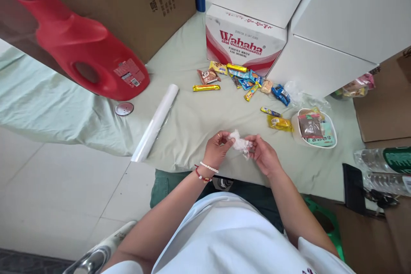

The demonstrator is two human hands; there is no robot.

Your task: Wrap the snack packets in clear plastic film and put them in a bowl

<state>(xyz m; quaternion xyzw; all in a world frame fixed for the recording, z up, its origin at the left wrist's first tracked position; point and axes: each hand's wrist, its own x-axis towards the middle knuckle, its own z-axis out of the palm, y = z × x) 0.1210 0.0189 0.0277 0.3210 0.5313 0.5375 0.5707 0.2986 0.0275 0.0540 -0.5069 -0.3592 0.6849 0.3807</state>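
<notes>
A small crumpled bundle of clear plastic film (238, 143), whitish in the middle, is held up over the table's front edge. My left hand (217, 149) pinches its left side between thumb and fingers. On the other side, the fingertips of my right hand (263, 155) grip the loose film, palm partly turned up. Whether anything is wrapped inside cannot be made out. To the left of my hands lies a long roll of clear film (156, 124) on the pale green cloth (192, 137).
Small wrapped snacks (245, 82) lie before a Wahaha carton (244, 40). A yellow packet (280, 123) is beside a white tub (298, 135) of packets. A large red jug (93, 55) leans at left near a round lid (124, 108). Plastic bottles (382, 160) lie far right.
</notes>
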